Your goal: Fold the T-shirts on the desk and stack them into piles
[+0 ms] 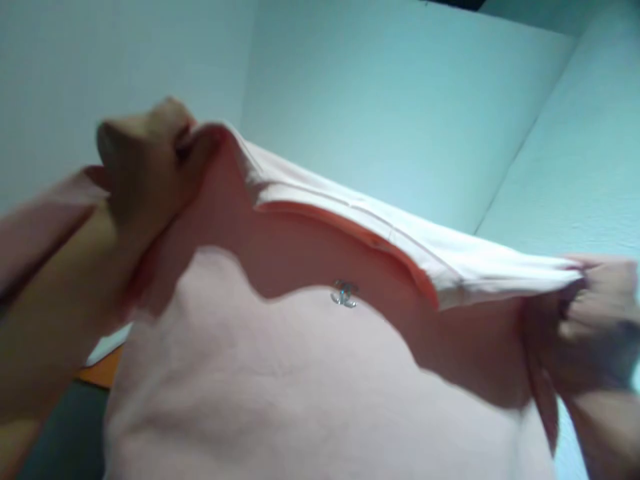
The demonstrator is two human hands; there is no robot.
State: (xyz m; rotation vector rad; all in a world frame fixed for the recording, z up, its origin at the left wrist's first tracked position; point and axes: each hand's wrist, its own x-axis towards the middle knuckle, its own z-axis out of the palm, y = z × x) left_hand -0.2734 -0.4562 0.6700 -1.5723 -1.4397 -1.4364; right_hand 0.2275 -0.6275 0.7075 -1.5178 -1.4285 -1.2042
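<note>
A pale pink shirt (310, 373) hangs stretched out in front of me, held up at both shoulders. At its upper left shoulder, my left hand (150, 153) is closed on the fabric. My right hand (595, 320), slightly blurred, grips the other shoulder lower in the view. Between the hands, the neckline sags in a curve with a coral-coloured inner edge. A small silvery emblem (345, 293) sits on the chest just below the collar. One sleeve trails beside my left forearm. The shirt's lower part runs out of view.
Pale bluish walls (400, 100) meet in corners behind the shirt. An orange edge (103, 368) and a dark grey surface (65, 427) show at the lower left, with a bit of white above them.
</note>
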